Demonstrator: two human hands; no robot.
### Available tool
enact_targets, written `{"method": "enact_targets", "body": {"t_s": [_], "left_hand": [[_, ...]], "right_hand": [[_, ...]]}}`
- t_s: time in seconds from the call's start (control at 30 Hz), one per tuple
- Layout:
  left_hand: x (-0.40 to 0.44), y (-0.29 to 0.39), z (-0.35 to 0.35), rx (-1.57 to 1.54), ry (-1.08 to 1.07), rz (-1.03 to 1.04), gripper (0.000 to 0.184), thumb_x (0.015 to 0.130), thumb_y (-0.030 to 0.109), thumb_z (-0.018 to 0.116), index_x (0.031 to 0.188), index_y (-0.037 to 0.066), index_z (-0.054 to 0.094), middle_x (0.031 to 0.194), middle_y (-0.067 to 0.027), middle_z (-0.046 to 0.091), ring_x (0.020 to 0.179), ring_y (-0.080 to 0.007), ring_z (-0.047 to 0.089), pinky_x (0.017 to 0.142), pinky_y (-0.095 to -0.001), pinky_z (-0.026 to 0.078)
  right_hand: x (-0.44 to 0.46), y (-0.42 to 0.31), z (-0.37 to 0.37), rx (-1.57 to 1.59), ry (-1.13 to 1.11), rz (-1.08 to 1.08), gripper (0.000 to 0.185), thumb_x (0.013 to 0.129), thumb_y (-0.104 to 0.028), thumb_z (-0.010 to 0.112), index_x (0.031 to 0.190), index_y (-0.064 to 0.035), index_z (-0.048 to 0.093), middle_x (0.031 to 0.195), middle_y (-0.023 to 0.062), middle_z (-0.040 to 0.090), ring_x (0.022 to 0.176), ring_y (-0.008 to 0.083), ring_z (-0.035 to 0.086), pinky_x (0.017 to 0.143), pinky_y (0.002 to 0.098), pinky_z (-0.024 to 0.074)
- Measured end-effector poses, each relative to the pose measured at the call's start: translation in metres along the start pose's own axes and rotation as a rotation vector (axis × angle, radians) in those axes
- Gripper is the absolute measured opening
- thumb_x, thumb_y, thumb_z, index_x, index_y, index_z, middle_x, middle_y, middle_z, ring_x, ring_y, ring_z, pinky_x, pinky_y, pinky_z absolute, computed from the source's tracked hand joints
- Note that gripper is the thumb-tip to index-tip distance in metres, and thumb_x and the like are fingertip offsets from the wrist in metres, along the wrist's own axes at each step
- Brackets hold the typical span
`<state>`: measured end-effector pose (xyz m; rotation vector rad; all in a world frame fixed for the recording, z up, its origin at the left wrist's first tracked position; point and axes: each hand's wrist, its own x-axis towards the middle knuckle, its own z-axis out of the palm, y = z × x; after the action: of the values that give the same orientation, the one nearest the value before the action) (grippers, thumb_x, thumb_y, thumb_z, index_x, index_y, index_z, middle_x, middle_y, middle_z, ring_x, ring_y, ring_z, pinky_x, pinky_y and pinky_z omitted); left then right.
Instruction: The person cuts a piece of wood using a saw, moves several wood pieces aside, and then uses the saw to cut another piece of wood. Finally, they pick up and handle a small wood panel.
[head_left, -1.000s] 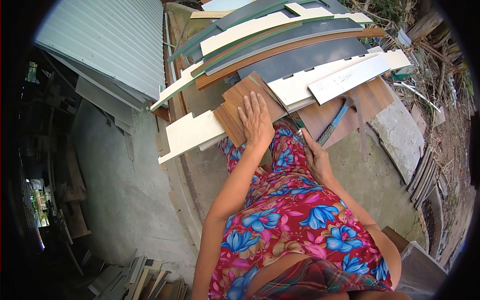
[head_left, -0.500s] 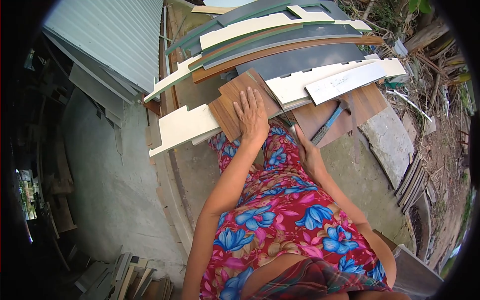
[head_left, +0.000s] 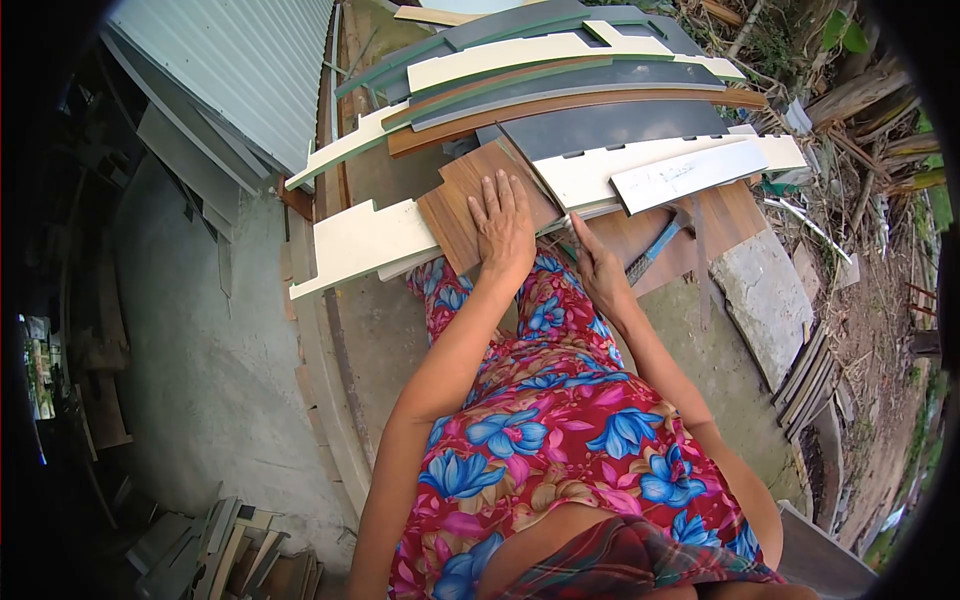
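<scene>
My left hand point(head_left: 503, 225) lies flat, fingers stretched, on a brown wood-grain board point(head_left: 455, 215), pressing it on a cream notched panel point(head_left: 365, 243). My right hand point(head_left: 600, 265) is closed around the near end of a thin, dark saw point(head_left: 535, 172); its handle is mostly hidden by the fingers. The saw's blade runs along the right edge of the brown board, pointing away from me. Just right of that hand, a claw hammer point(head_left: 655, 250) with a blue and black handle rests on another brown board point(head_left: 735, 215).
A white strip with faint markings point(head_left: 690, 178) lies across the cream panel. Beyond it are several long curved-looking strips and dark panels point(head_left: 620, 130). A stone slab point(head_left: 765, 295) leans at right, near stacked slats point(head_left: 815, 370). Offcuts point(head_left: 240, 550) lie at lower left, by a corrugated wall point(head_left: 220, 70).
My right hand has pushed the saw forward and slightly left along the board's edge. My left hand stays flat on the board. The view has shifted slightly.
</scene>
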<state>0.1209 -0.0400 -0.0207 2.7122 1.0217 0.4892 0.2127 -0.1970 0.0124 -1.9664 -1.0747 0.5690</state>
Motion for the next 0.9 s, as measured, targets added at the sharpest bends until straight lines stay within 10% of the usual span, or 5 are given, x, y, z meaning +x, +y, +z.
{"method": "enact_targets", "body": {"t_s": [0.67, 0.9], "left_hand": [[0.006, -0.002, 0.002, -0.004, -0.016, -0.014, 0.068, 0.085, 0.001, 0.054, 0.148, -0.006, 0.028, 0.156, -0.0272, 0.023, 0.146, -0.0456, 0.02, 0.115, -0.0639, 0.014], [0.027, -0.005, -0.07, -0.079, -0.078, 0.065, 0.052, 0.085, -0.001, 0.053, 0.137, -0.005, 0.046, 0.136, -0.0301, 0.049, 0.127, -0.0437, 0.048, 0.104, -0.0537, 0.039]], "right_hand": [[-0.124, 0.043, -0.027, -0.024, 0.078, 0.006, 0.056, 0.093, 0.005, 0.052, 0.146, -0.0128, 0.045, 0.118, 0.0209, 0.066, 0.102, 0.0288, 0.067, 0.089, 0.0318, 0.0496], [-0.08, 0.007, -0.022, 0.155, 0.248, -0.117, 0.057, 0.094, 0.007, 0.049, 0.147, -0.0106, 0.044, 0.094, 0.0101, 0.062, 0.075, 0.011, 0.052, 0.07, 0.0227, 0.0441]]}}
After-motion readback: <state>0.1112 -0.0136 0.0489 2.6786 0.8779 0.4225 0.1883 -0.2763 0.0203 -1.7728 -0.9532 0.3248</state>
